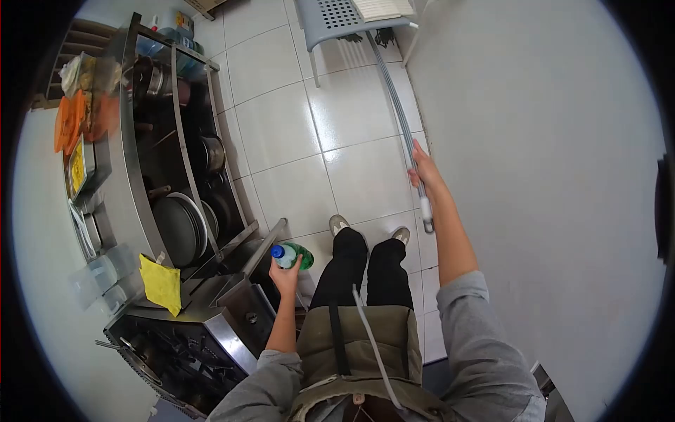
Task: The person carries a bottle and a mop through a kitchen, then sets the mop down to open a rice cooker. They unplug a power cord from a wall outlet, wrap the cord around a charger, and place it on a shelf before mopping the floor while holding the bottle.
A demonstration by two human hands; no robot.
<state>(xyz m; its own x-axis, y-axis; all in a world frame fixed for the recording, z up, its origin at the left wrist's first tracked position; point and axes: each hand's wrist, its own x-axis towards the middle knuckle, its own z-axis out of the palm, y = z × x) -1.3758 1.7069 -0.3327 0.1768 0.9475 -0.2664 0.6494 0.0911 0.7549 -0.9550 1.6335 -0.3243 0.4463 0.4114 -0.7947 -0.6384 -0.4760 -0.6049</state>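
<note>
My left hand (286, 276) is wrapped around a green plastic bottle (304, 257) with a blue cap, in front of the stove's corner. My right hand (427, 171) grips the long grey handle of a mop (399, 105), just below its white end piece with a hanging loop. The handle runs forward along the wall. Its far end, with dark strands around it, is partly hidden beneath a grey plastic chair (337, 27).
To the left, a steel rack (126, 162) holds pans and pots. A yellow cloth (160, 284) hangs by the black stove (183, 352). An oven handle (266, 246) juts out near my left hand. A white wall (548, 176) borders the tiled floor (281, 126) on the right.
</note>
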